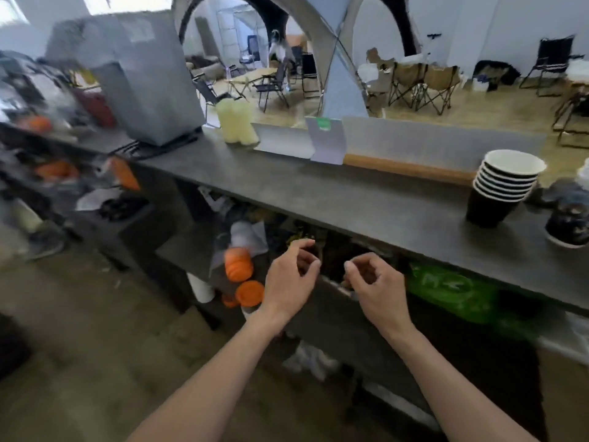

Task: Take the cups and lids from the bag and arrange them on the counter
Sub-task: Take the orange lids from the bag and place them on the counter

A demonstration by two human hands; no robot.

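Note:
A stack of black paper cups (500, 189) with white insides stands upright on the dark counter (334, 193) at the right. Just right of it lies a pile of dark lids (570, 218), blurred. My left hand (291, 279) and my right hand (373, 282) hover side by side below the counter's front edge, in front of the shelf underneath. Both have fingers curled and apart, with nothing visibly held. A green bag (452, 288) sits on the shelf under the counter, right of my right hand.
Orange lids (239, 266) and white cups lie on the lower shelf at left. A grey machine (140, 87) and a pale yellow cup stack (237, 122) stand at the counter's back left, beside a grey card stand (328, 141). Cluttered shelves fill the far left.

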